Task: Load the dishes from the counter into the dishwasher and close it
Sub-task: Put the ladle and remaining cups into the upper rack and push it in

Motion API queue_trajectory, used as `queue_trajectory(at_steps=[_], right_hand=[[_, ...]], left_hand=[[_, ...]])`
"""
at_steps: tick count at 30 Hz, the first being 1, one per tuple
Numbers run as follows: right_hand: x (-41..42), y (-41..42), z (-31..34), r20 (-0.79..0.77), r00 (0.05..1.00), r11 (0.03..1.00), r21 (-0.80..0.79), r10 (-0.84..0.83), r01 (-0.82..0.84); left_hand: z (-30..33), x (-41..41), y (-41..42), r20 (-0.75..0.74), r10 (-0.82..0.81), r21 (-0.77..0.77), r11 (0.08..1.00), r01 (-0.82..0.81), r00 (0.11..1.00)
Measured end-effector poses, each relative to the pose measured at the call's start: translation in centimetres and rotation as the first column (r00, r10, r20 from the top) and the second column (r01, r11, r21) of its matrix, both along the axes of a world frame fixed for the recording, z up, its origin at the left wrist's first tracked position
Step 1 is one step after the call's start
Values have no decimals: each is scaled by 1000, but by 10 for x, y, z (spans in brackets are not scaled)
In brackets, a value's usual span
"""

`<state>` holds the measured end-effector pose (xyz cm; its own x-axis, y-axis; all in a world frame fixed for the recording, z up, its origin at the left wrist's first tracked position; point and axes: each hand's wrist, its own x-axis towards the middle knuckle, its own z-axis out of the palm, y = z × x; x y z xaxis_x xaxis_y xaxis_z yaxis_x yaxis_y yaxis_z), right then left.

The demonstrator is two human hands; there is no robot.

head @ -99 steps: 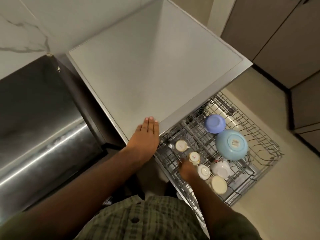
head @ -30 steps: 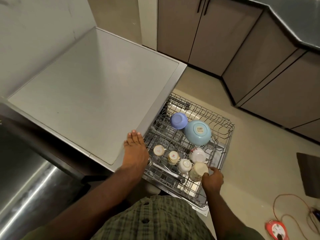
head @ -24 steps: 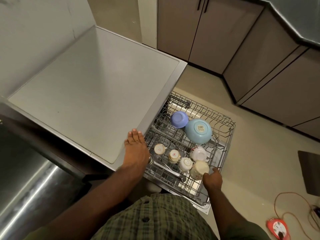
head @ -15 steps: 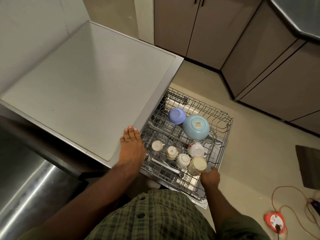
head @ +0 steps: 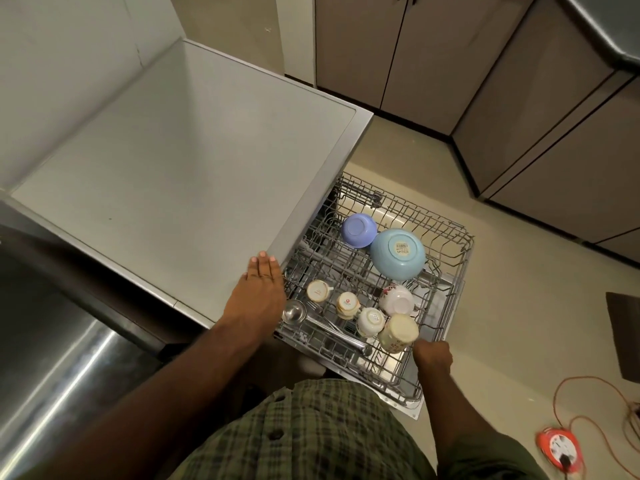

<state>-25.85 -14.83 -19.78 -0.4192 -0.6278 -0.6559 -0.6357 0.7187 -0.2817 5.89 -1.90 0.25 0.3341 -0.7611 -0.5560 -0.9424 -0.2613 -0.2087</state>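
Observation:
The wire dishwasher rack (head: 453, 271) is pulled out over the open door. It holds a purple bowl (head: 357, 230) and a light blue bowl (head: 397, 253), both upside down. Several small cups (head: 346, 304), a floral cup (head: 396, 299), a cream mug (head: 398, 332), a steel ladle (head: 294, 311) and cutlery sit in its front part. My left hand (head: 258, 292) rests flat on the front edge of the grey dishwasher top (head: 180, 188). My right hand (head: 432, 355) is curled at the rack's front rail beside the cream mug; its fingers are hidden.
A steel sink (head: 52, 358) lies at the left. Brown cabinet doors (head: 398, 53) line the back and right. An orange cord reel (head: 557, 448) with its cable lies on the beige floor at the lower right, near a dark mat (head: 625, 337).
My right hand moved from the small cups at the rack's middle to its front right rail. My view swung right, off the sink. My left hand stayed on the top.

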Motion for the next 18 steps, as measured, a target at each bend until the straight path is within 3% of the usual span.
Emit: queue_trajectory(at_steps=[5, 18], right_hand=[[18, 2, 15, 23, 999, 999, -1, 37, -37], [136, 12, 17, 235, 876, 903, -24, 422, -428]], left_hand=[[7, 0, -2, -30, -11, 12, 1000, 11, 999], [8, 8, 11, -189, 90, -41, 994, -100, 978]])
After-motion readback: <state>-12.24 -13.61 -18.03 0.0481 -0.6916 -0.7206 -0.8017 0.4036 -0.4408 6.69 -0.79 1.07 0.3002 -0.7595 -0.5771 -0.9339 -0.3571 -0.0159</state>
